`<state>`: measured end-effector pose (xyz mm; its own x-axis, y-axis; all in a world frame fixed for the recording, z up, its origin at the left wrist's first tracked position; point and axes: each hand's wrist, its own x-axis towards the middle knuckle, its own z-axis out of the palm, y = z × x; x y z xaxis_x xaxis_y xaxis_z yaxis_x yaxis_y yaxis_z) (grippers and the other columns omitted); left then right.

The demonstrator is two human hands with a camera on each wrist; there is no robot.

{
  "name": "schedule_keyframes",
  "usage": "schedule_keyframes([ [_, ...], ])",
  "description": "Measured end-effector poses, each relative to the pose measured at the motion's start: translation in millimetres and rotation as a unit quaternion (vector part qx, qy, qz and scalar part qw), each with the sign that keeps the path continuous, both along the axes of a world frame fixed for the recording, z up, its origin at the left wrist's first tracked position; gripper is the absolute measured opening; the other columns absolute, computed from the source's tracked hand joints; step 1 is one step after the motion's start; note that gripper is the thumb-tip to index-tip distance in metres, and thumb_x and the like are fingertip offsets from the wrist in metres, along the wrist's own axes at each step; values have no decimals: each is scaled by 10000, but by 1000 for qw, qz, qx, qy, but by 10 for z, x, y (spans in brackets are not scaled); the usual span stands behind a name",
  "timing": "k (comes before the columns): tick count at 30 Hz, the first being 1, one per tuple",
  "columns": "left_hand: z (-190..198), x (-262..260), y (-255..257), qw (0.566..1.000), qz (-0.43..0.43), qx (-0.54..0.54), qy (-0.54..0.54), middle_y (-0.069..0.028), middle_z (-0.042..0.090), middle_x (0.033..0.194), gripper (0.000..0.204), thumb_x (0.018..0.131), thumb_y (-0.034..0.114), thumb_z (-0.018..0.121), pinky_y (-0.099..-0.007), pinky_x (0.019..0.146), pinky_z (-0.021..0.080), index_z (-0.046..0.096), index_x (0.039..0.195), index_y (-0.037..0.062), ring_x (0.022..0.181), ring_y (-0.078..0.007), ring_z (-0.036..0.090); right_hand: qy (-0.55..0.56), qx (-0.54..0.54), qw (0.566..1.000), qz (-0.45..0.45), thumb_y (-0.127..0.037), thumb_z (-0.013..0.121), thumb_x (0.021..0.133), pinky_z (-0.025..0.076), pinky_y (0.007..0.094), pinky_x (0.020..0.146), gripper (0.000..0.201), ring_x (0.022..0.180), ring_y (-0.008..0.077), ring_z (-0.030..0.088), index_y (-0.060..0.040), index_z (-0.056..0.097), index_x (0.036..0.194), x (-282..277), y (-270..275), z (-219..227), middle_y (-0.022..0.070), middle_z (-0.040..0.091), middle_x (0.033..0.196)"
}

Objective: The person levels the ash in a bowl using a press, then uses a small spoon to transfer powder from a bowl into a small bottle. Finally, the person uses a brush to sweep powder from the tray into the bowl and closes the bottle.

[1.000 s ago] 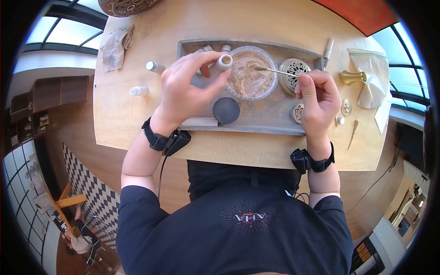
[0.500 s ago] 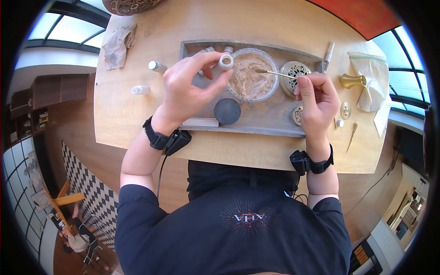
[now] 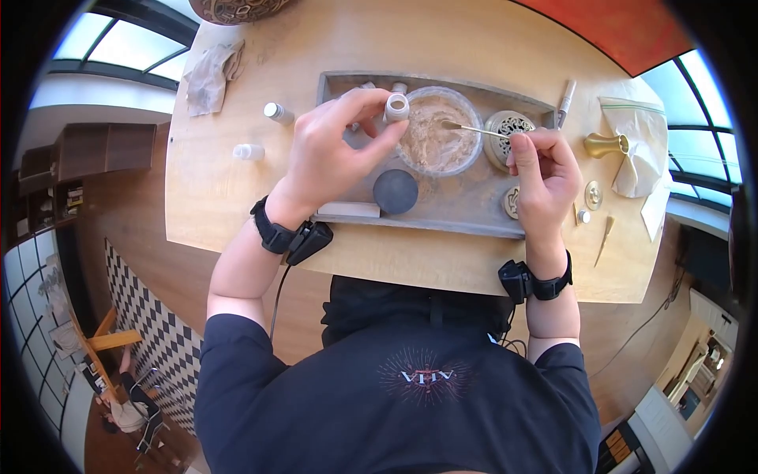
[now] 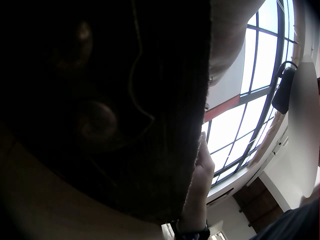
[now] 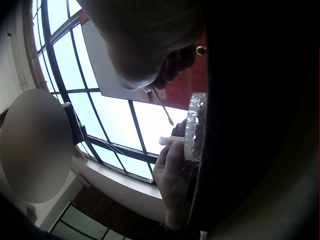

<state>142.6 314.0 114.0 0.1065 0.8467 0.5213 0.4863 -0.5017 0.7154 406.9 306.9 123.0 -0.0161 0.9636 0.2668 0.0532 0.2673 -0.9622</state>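
A small open vial [image 3: 396, 107] is pinched between the thumb and fingers of my left hand [image 3: 328, 146], its mouth facing up at the left rim of a round clear tub [image 3: 438, 162] of pale brown powder. My right hand [image 3: 546, 178] pinches a thin metal spatula [image 3: 478, 129] whose flat tip is over the powder. The right wrist view shows the spatula [image 5: 164, 107] hanging from the fingers, apart from the vial [image 5: 169, 140] in the other hand. The left wrist view is mostly dark and does not show the vial.
A grey tray [image 3: 450, 223] bears the tub, a dark round lid [image 3: 395, 191], an ornate pierced lid [image 3: 512, 126] and more vials. Left of it are two small bottles [image 3: 278, 113] and a crumpled cloth [image 3: 208, 79]; right, a brass vase [image 3: 606, 145], a plastic bag [image 3: 634, 118] and a brush [image 3: 606, 237].
The table and its things have shifted slightly in the head view. Both hands keep their grips, with the vial's mouth tipped a little more toward the camera and the spatula still over the powder.
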Motion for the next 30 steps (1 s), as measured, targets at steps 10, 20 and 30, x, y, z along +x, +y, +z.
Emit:
schedule_keyframes([
  [10, 59, -32, -2, 999, -25, -17, 44, -100, 795, 1131, 303, 866, 22, 799, -236, 710, 568, 670, 1136, -20, 869, -113, 761, -16, -6, 1000, 8, -74, 732, 989, 469, 201, 645, 127, 709, 53, 598, -6, 645, 924, -5, 18, -5, 8, 670, 805],
  [20, 47, -35, -6, 999, -19, -13, 40, -98, 799, 1112, 285, 876, 33, 798, -234, 711, 576, 676, 1129, -18, 861, -106, 756, -27, -21, 999, 13, -80, 732, 989, 487, 211, 689, 121, 752, 69, 622, 0, 657, 940, -16, 21, -5, 18, 688, 830],
  [30, 85, -33, -21, 999, 34, -5, 14, -29, 754, 860, 291, 825, 84, 850, -242, 670, 531, 729, 1078, 5, 730, -88, 670, -47, -27, 998, 14, -104, 747, 980, 466, 208, 662, 151, 712, 59, 607, -8, 671, 892, -5, 18, -16, 3, 671, 779],
])
